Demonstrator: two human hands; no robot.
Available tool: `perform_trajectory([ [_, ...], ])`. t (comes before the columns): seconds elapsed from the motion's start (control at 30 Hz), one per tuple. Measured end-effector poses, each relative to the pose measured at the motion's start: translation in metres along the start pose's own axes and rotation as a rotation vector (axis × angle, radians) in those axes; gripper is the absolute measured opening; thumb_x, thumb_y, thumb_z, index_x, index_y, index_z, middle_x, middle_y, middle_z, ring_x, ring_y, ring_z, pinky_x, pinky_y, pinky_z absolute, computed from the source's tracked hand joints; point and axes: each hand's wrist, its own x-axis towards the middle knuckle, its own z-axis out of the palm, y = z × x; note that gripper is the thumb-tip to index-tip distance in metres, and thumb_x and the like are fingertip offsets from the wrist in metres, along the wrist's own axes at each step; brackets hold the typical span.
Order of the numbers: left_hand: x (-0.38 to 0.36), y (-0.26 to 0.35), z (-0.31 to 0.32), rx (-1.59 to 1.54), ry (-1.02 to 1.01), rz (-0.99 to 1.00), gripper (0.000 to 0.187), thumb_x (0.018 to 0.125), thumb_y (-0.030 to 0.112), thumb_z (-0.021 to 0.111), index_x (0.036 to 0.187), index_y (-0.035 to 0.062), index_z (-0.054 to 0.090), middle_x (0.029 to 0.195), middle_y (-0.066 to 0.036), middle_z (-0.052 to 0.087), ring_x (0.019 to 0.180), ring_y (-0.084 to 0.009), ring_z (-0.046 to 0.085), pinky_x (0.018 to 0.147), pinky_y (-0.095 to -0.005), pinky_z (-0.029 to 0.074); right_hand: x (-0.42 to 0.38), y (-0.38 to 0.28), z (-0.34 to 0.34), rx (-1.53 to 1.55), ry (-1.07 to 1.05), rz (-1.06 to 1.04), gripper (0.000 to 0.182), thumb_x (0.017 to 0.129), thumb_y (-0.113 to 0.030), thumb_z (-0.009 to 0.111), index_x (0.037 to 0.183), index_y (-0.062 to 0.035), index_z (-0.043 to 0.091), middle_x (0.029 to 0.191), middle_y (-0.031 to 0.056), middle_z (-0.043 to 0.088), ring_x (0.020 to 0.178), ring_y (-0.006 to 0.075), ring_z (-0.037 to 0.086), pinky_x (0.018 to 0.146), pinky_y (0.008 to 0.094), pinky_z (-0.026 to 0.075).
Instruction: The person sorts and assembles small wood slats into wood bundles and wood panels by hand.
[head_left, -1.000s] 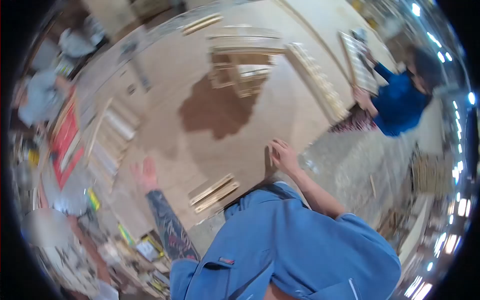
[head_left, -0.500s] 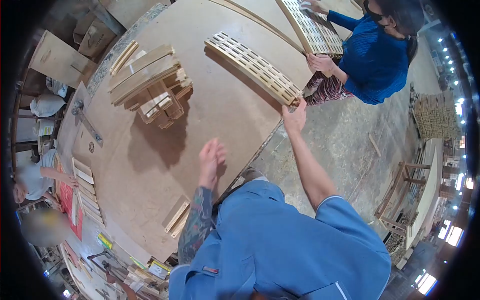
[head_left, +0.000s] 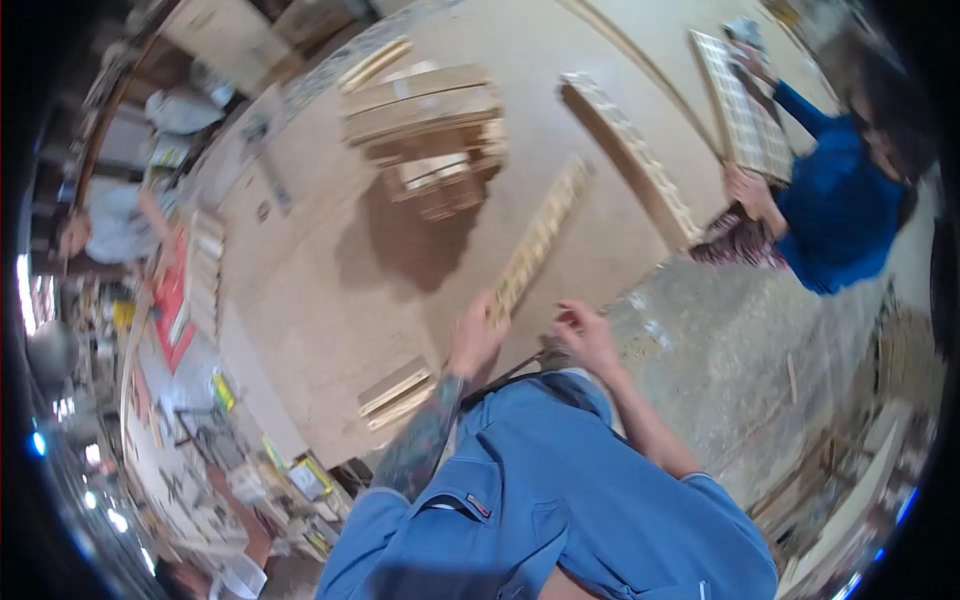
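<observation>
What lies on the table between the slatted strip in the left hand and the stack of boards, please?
In the head view, only bare tabletop in the stack's shadow lies between the slatted strip, gripped by the left hand, and the stack of boards.

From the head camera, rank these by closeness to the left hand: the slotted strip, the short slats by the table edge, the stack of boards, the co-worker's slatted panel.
Left hand:
1. Slotted strip, gripped at its near end.
2. Short slats, just left of the wrist at the table edge.
3. Stack of boards, mid-table beyond.
4. Slatted panel, far right, in the co-worker's hands.
</observation>
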Motion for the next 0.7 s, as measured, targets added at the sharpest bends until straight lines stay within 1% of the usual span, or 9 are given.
perform_trajectory([
  [0.07, -0.089, -0.027, -0.044, 0.03, -0.074, -0.179, 0.06, 0.08, 0.032, 0.072, 0.137, 0.021, 0.055, 0.118, -0.019, 0.067, 0.107, -0.039, 0.064, 0.09, -0.0454, 0.052, 0.001, 0.007, -0.01, -0.069, 0.026, -0.021, 0.034, 0.09, -0.012, 0.068, 0.122, -0.0052, 0.062, 0.094, 0.0098, 0.071, 0.085, 0.0184, 0.068, 0.079, 0.033, 0.055],
  [0.2, -0.253, -0.131, -0.071, -0.078, 0.24, -0.193, 0.062, 0.081, 0.028, 0.073, 0.136, 0.0068, 0.054, 0.12, -0.022, 0.066, 0.108, -0.0348, 0.066, 0.091, -0.0406, 0.052, -0.009, 0.007, 0.003, -0.021, 0.062, 0.065, 0.032, 0.091, -0.013, 0.066, 0.121, -0.0017, 0.063, 0.093, 0.0094, 0.069, 0.085, 0.0145, 0.065, 0.077, 0.0302, 0.053],
  [0.27, -0.292, -0.163, -0.078, -0.265, 0.461, -0.42, 0.062, 0.082, 0.024, 0.074, 0.135, -0.0004, 0.053, 0.118, -0.022, 0.067, 0.11, -0.0325, 0.066, 0.091, -0.0395, 0.051, -0.019, -0.003, 0.035, -0.036, 0.006, 0.037, 0.032, 0.091, -0.013, 0.066, 0.12, -0.0007, 0.063, 0.093, 0.0088, 0.069, 0.085, 0.0135, 0.064, 0.078, 0.0293, 0.052],
  [0.37, -0.254, -0.19, -0.129, -0.325, 0.723, -0.48, 0.059, 0.083, 0.025, 0.073, 0.133, -0.0015, 0.054, 0.118, -0.021, 0.066, 0.113, -0.0331, 0.064, 0.092, -0.0394, 0.05, -0.024, -0.026, 0.092, -0.057, -0.066, 0.018, 0.03, 0.091, -0.013, 0.067, 0.12, -0.0022, 0.064, 0.094, 0.0078, 0.069, 0.084, 0.0125, 0.063, 0.077, 0.0286, 0.052],
  [0.43, -0.205, -0.284, -0.135, -0.136, 0.948, -0.456, 0.063, 0.083, 0.033, 0.072, 0.132, -0.002, 0.053, 0.118, -0.022, 0.066, 0.111, -0.0368, 0.064, 0.091, -0.0434, 0.05, -0.035, -0.062, 0.138, -0.028, -0.207, -0.045, 0.031, 0.091, -0.014, 0.069, 0.119, -0.0024, 0.065, 0.094, 0.0096, 0.07, 0.084, 0.014, 0.065, 0.076, 0.029, 0.053],
  [0.53, -0.16, -0.307, -0.228, -0.221, 1.005, -0.421, 0.066, 0.083, 0.038, 0.072, 0.133, 0.001, 0.053, 0.113, -0.023, 0.068, 0.106, -0.0378, 0.066, 0.09, -0.0442, 0.051, -0.047, -0.105, 0.184, -0.138, -0.384, -0.185, 0.031, 0.09, -0.015, 0.069, 0.118, -0.0025, 0.065, 0.095, 0.0125, 0.071, 0.083, 0.016, 0.067, 0.077, 0.0307, 0.054],
  [0.6, -0.166, -0.34, -0.259, -0.343, 1.121, -0.439, 0.065, 0.083, 0.039, 0.073, 0.134, 0.0029, 0.053, 0.109, -0.023, 0.07, 0.103, -0.0376, 0.067, 0.088, -0.0449, 0.052, -0.055, -0.126, 0.195, -0.192, -0.415, -0.228, 0.032, 0.09, -0.015, 0.07, 0.119, -0.0026, 0.065, 0.095, 0.0139, 0.072, 0.084, 0.0172, 0.068, 0.078, 0.0318, 0.054],
  [0.67, -0.21, -0.334, -0.276, 0.003, 1.145, -0.38, 0.067, 0.082, 0.039, 0.076, 0.135, 0.0039, 0.054, 0.108, -0.022, 0.071, 0.101, -0.0347, 0.069, 0.087, -0.0443, 0.053, -0.057, -0.142, 0.197, -0.241, -0.41, -0.223, 0.035, 0.089, -0.017, 0.07, 0.121, -0.0042, 0.064, 0.095, 0.0148, 0.072, 0.086, 0.0193, 0.07, 0.078, 0.0328, 0.055],
  [0.7, -0.228, -0.346, -0.272, -0.012, 1.115, -0.422, 0.067, 0.083, 0.037, 0.078, 0.138, 0.0078, 0.053, 0.115, -0.023, 0.069, 0.11, -0.0276, 0.068, 0.097, -0.0406, 0.051, -0.06, -0.148, 0.197, -0.252, -0.372, -0.177, 0.036, 0.089, -0.017, 0.071, 0.123, -0.0059, 0.064, 0.095, 0.0143, 0.073, 0.088, 0.0201, 0.071, 0.078, 0.0327, 0.055],
])
